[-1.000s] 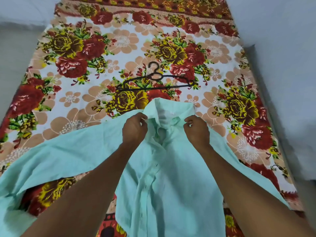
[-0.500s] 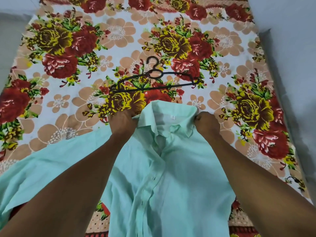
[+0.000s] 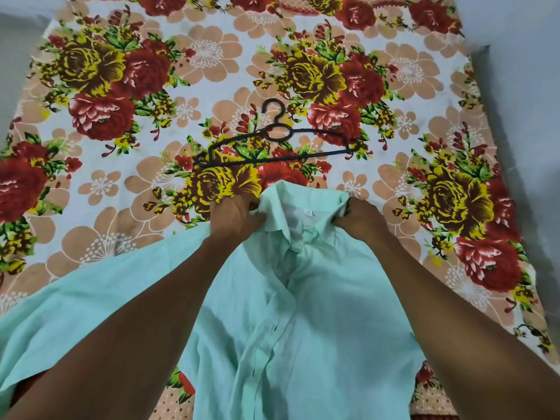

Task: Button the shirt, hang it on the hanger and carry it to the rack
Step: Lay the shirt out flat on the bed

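A mint green shirt (image 3: 303,313) lies front up on the flowered bed sheet, collar pointing away from me. My left hand (image 3: 235,218) grips the left side of the collar. My right hand (image 3: 360,219) grips the collar's right side. A white label shows inside the open collar. The button placket runs down the middle towards me. A black hanger (image 3: 274,147) lies flat on the sheet just beyond the collar, apart from the shirt, hook pointing away.
The flowered bed sheet (image 3: 121,192) covers a mattress that fills most of the view. A grey wall or floor (image 3: 524,116) runs along the right edge. The shirt's left sleeve (image 3: 75,313) spreads out towards the lower left.
Both hands have moved apart from the collar's middle to its outer ends and pushed the shirt further up the bed towards the hanger. The collar now lies wider.
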